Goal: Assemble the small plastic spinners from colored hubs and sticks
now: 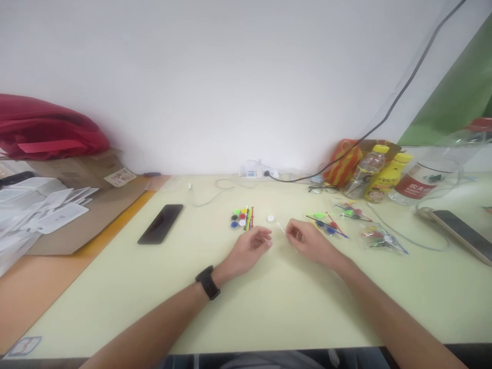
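Observation:
My right hand (305, 241) pinches a thin white plastic stick (280, 227), whose tip points up and left. Across a small gap, my left hand (250, 250) hovers with bent fingers parted from the thumb and nothing visible between them. Just beyond the hands lies a small white disc (270, 219). Left of it sits a group of coloured discs (234, 224) in green, yellow, black, red, white and blue. Several coloured sticks (249, 218) stand in a row beside that group. Right of my right hand is a cluster of coloured discs and sticks (329, 225).
Farther right lie two small bags of coloured parts (353, 211) (382, 238), bottles (384, 177) and a phone (463, 233). Glasses (322, 189) rest near the wall. A dark phone (160, 224) is left, before a cardboard box (77, 169) and white papers (49, 205). A power strip (251, 169) sits by the wall.

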The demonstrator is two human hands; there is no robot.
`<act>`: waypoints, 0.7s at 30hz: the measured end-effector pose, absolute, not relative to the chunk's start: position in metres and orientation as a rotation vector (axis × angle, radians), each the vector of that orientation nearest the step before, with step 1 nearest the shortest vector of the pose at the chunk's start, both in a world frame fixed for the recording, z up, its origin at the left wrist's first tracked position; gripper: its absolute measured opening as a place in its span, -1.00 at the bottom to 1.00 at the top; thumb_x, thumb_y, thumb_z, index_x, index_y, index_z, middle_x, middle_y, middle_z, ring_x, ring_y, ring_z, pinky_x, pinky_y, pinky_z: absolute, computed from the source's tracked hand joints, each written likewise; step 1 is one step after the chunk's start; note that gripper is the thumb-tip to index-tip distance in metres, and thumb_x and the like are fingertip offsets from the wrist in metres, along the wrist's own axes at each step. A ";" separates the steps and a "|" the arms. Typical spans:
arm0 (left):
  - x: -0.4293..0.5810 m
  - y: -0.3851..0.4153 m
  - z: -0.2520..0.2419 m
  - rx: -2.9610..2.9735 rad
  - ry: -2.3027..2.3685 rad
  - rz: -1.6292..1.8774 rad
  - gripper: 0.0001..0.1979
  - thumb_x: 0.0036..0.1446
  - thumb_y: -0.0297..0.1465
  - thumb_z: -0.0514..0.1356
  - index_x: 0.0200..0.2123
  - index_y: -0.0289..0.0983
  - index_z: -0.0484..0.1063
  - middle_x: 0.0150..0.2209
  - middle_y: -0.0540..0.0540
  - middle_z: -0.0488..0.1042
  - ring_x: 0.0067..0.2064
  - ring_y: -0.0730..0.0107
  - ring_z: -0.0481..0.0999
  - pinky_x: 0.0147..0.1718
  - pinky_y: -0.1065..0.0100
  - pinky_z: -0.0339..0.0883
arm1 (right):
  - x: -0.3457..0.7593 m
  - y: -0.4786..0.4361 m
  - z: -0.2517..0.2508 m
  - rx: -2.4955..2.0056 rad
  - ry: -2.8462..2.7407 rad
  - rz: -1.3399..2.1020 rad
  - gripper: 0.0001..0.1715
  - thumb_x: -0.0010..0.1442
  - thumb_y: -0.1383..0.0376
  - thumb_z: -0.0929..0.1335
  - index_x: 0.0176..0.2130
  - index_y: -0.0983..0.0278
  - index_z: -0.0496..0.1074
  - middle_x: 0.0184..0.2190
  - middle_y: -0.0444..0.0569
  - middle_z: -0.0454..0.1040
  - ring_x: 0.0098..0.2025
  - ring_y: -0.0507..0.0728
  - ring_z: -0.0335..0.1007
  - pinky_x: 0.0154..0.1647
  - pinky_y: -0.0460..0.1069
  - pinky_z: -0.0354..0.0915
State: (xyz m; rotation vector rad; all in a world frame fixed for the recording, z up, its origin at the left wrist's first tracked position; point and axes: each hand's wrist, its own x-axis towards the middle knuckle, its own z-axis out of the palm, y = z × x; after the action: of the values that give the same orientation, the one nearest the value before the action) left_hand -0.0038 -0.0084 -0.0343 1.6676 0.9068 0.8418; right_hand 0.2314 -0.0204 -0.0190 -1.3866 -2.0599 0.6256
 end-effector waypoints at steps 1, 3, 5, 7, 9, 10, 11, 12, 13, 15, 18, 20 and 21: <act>-0.004 -0.008 -0.034 1.655 0.903 0.849 -0.69 0.25 -0.24 0.28 0.00 -0.25 0.49 -0.10 -0.19 0.56 -0.07 0.22 0.56 -0.02 0.17 0.44 | 0.227 -0.022 -0.019 -1.320 -2.026 0.724 -0.91 0.27 0.38 0.28 -0.31 0.22 0.33 -0.39 -0.14 0.48 -0.36 0.07 0.39 -0.33 -0.05 0.26; -0.003 -0.008 -0.035 1.628 0.894 0.862 -0.67 0.25 -0.23 0.28 0.02 -0.25 0.48 -0.08 -0.21 0.55 -0.03 0.20 0.55 0.00 0.15 0.43 | 0.219 -0.025 -0.020 -1.207 -1.975 0.835 -0.93 0.30 0.36 0.27 -0.27 0.22 0.32 -0.38 -0.14 0.47 -0.36 0.07 0.41 -0.33 -0.05 0.29; -0.004 -0.008 -0.036 1.609 0.893 0.865 -0.66 0.25 -0.22 0.28 0.02 -0.26 0.47 -0.09 -0.22 0.55 -0.03 0.19 0.55 0.00 0.14 0.43 | 0.214 -0.024 -0.025 -1.149 -1.942 0.805 -0.89 0.33 0.36 0.25 -0.19 0.22 0.36 -0.33 -0.11 0.46 -0.34 0.08 0.40 -0.31 -0.04 0.31; -0.004 -0.008 -0.036 1.599 0.903 0.864 -0.64 0.25 -0.21 0.29 0.04 -0.25 0.46 -0.11 -0.21 0.54 -0.06 0.21 0.56 -0.01 0.15 0.44 | 0.212 -0.019 -0.031 -1.142 -1.935 0.666 -0.75 0.37 0.37 0.21 -0.07 0.21 0.43 -0.24 -0.05 0.44 -0.29 0.09 0.40 -0.26 -0.02 0.32; -0.005 -0.008 -0.038 1.596 0.911 0.865 -0.63 0.25 -0.22 0.28 0.07 -0.24 0.44 -0.12 -0.19 0.53 -0.09 0.24 0.56 -0.03 0.16 0.45 | 0.214 -0.012 -0.040 -1.161 -1.974 0.516 -0.59 0.38 0.41 0.16 0.06 0.18 0.46 -0.18 -0.01 0.38 -0.22 0.11 0.40 -0.18 0.00 0.33; -0.005 -0.007 -0.038 1.598 0.914 0.867 -0.63 0.26 -0.22 0.28 0.07 -0.24 0.43 -0.12 -0.18 0.52 -0.10 0.25 0.56 -0.03 0.17 0.45 | 0.215 -0.008 -0.044 -1.178 -2.009 0.458 -0.52 0.38 0.43 0.14 0.12 0.15 0.44 -0.17 -0.01 0.35 -0.20 0.12 0.39 -0.16 0.00 0.34; -0.005 -0.007 -0.038 1.601 0.915 0.868 -0.63 0.26 -0.24 0.28 0.07 -0.24 0.43 -0.12 -0.18 0.52 -0.10 0.26 0.56 -0.03 0.17 0.45 | 0.216 -0.004 -0.047 -1.201 -2.051 0.410 -0.46 0.37 0.45 0.13 0.19 0.12 0.41 -0.18 -0.02 0.32 -0.19 0.12 0.39 -0.15 0.00 0.34; -0.006 -0.007 -0.038 1.605 0.917 0.869 -0.64 0.25 -0.25 0.28 0.07 -0.24 0.42 -0.12 -0.18 0.51 -0.10 0.25 0.56 -0.03 0.17 0.45 | 0.217 -0.001 -0.051 -1.232 -2.094 0.364 -0.39 0.36 0.48 0.13 0.25 0.08 0.35 -0.18 -0.03 0.30 -0.20 0.11 0.38 -0.15 -0.01 0.33; -0.006 -0.007 -0.038 1.609 0.920 0.870 -0.64 0.25 -0.25 0.28 0.07 -0.24 0.42 -0.12 -0.18 0.51 -0.09 0.25 0.56 -0.02 0.16 0.45 | 0.217 0.001 -0.053 -1.268 -2.136 0.314 -0.33 0.34 0.50 0.13 0.30 0.05 0.29 -0.17 -0.04 0.29 -0.21 0.11 0.36 -0.17 -0.02 0.33; -0.005 -0.008 -0.038 1.611 0.929 0.872 -0.64 0.24 -0.25 0.28 0.07 -0.24 0.43 -0.11 -0.18 0.50 -0.08 0.24 0.55 -0.03 0.16 0.46 | 0.216 0.003 -0.055 -1.345 -2.203 0.213 -0.28 0.33 0.50 0.13 0.36 0.03 0.19 -0.14 -0.03 0.29 -0.23 0.12 0.35 -0.22 -0.03 0.31; -0.005 -0.008 -0.037 1.608 0.941 0.877 -0.63 0.23 -0.23 0.29 0.05 -0.24 0.43 -0.10 -0.18 0.49 -0.09 0.24 0.55 -0.03 0.16 0.46 | 0.213 0.001 -0.053 -1.409 -2.247 0.137 -0.39 0.39 0.40 0.16 0.35 0.10 0.20 -0.13 0.01 0.32 -0.22 0.15 0.37 -0.25 -0.02 0.31; -0.005 -0.008 -0.036 1.608 0.945 0.877 -0.63 0.23 -0.23 0.29 0.05 -0.24 0.43 -0.09 -0.18 0.49 -0.08 0.24 0.55 -0.02 0.15 0.46 | 0.211 -0.001 -0.049 -1.399 -2.239 0.162 -0.49 0.41 0.33 0.20 0.29 0.14 0.27 -0.12 0.02 0.34 -0.20 0.15 0.40 -0.22 -0.01 0.32; -0.005 -0.008 -0.036 1.610 0.947 0.877 -0.63 0.23 -0.23 0.29 0.05 -0.25 0.43 -0.09 -0.18 0.49 -0.08 0.24 0.55 -0.01 0.15 0.46 | 0.210 -0.002 -0.047 -1.387 -2.224 0.192 -0.54 0.41 0.31 0.21 0.25 0.15 0.31 -0.11 0.01 0.35 -0.20 0.15 0.41 -0.19 0.00 0.33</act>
State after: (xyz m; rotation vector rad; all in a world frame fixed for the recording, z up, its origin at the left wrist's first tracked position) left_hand -0.0045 -0.0081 -0.0363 1.6101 0.9466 0.8768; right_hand 0.2104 -0.0023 -0.0467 -1.3866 -2.2241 0.1917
